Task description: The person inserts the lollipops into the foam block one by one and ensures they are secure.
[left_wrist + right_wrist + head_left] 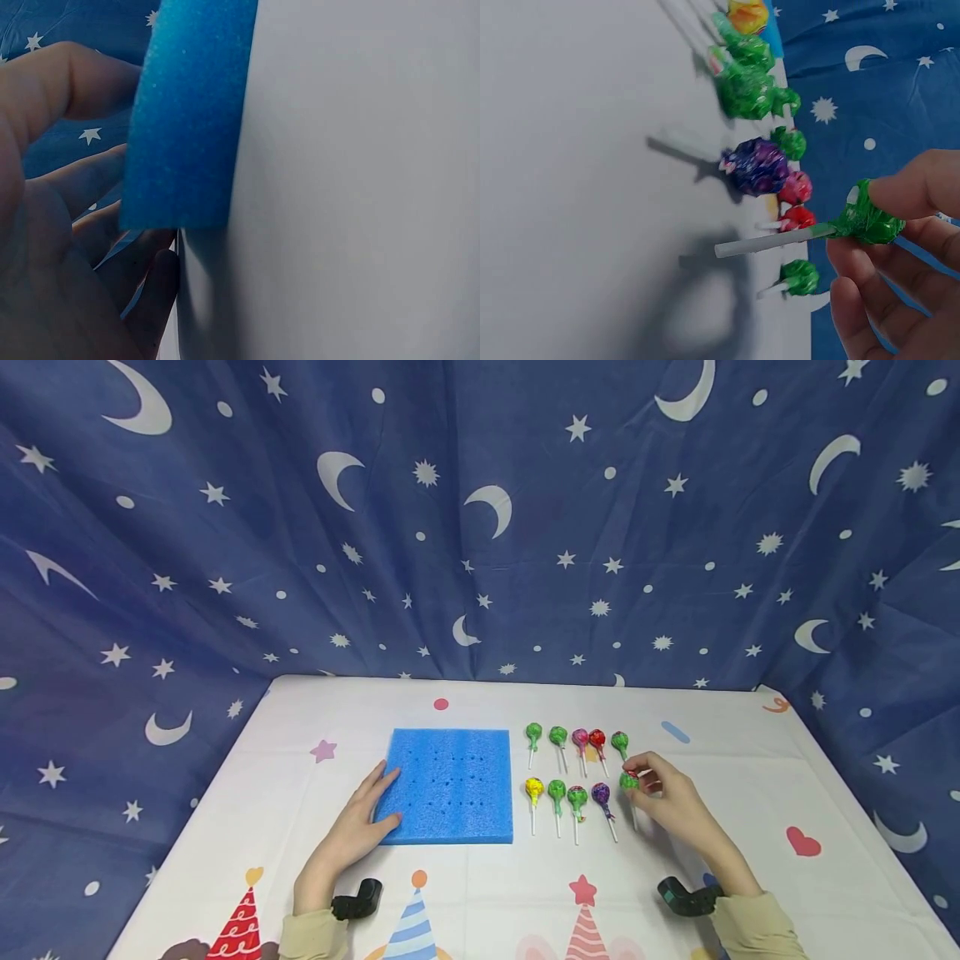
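One green lollipop (859, 219), partly hidden, pinched by right hand (670, 795), left hand (357, 821) spread against foam (459, 793)

The held lollipop (864, 219) is green — the foam (459, 793) blue — the backdrop (525, 585) starry.

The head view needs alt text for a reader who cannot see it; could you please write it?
A person's right hand pinches a green lollipop beside two rows of lollipops, while the left hand rests on the left edge of a perforated blue foam block. Behind the white patterned table hangs a blue moon-and-star curtain.
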Available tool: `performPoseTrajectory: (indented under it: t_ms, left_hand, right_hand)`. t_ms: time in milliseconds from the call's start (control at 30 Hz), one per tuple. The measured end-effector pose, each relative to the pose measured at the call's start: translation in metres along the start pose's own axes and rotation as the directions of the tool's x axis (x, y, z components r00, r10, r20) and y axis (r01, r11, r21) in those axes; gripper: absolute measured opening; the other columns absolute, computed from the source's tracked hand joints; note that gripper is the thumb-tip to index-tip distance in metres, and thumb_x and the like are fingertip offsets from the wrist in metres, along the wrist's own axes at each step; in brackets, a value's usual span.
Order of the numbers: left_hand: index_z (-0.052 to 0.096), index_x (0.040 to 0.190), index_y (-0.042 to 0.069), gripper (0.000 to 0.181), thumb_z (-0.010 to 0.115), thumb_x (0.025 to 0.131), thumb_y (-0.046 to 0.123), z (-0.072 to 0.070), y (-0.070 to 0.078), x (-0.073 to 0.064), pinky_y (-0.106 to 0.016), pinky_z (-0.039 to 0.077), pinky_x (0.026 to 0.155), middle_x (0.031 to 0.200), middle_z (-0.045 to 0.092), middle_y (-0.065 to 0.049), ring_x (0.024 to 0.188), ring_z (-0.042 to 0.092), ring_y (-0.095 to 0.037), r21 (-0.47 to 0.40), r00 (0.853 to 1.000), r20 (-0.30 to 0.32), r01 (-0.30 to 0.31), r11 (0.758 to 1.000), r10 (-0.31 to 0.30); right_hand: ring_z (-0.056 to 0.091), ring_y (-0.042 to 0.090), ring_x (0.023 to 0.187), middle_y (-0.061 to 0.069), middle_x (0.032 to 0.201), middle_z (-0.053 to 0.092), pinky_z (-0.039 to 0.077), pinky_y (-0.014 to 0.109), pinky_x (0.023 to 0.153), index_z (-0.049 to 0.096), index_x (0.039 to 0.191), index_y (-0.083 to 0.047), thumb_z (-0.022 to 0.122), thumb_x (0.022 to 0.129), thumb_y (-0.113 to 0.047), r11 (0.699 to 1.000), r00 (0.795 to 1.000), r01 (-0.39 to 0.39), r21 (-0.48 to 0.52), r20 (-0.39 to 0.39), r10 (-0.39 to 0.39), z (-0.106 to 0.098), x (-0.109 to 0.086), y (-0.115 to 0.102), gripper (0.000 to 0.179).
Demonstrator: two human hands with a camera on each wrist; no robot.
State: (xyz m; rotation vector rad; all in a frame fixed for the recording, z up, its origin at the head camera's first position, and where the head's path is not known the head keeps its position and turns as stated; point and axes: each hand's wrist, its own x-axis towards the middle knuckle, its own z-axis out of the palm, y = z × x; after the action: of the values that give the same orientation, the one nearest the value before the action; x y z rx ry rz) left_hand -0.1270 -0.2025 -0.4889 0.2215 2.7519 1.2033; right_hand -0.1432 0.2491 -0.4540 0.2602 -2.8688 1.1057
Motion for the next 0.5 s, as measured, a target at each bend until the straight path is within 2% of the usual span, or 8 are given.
performPoseTrajectory:
  t_ms: [133,500]
  left_hand:
    - [0.032,0.151,0.011,0.067,0.060,0.090,0.019,0.000,0.000,0.001,-0.070,0.016,0.112,0.162,0.013,-0.014,0.147,0.012,-0.045,0.000,1.000,0.007,0.011,1.000,-0.011]
    - [0.032,0.151,0.012,0.067,0.060,0.090,0.020,0.000,-0.001,0.001,-0.070,0.016,0.112,0.163,0.012,-0.013,0.148,0.011,-0.044,-0.002,1.000,0.010,0.009,1.000,-0.009]
  right_hand:
    - [0.054,0.008,0.082,0.008,0.103,0.064,0.051,0.024,0.078,0.058,0.113,-0.006,0.065,0.080,0.002,1.000,0.999,0.023,0.012,-0.025,-0.023,-0.001,0.002,-0.004,0.036]
    - [0.057,0.010,0.091,0.009,0.113,0.065,0.052,0.023,0.082,0.058,0.119,-0.007,0.066,0.081,0.001,0.997,0.996,0.066,0.036,-0.063,-0.064,-0.001,0.003,-0.021,0.040]
